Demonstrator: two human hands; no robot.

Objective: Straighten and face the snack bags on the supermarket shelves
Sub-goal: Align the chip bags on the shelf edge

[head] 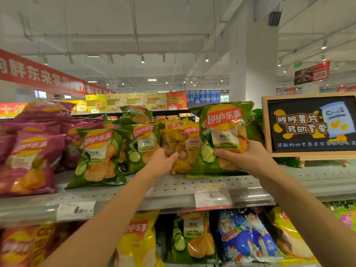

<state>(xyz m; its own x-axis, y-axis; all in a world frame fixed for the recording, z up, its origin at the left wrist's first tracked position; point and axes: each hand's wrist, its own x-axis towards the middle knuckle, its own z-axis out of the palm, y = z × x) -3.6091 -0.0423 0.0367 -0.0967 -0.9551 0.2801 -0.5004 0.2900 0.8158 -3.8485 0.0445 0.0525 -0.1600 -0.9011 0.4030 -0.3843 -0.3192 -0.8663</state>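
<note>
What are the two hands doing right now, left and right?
Left hand: reaching to the yellow chip bag; blurred, grip cannot be told.
Right hand: gripping the upright green chip bag at its lower part.

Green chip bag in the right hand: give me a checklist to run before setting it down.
1. Right hand grips the green chip bag at its lower edge: ok.
2. Logo faces the aisle, bag upright: ok.
3. Bag bottom seated on the top shelf: cannot tell.
4. Left hand on the yellow chip bag beside it; the grip is blurred: cannot tell.
5. Yellow bag stands straight: not ok, it leans.
6. Room on the right: the chalkboard sign stands close: cannot tell.
</note>
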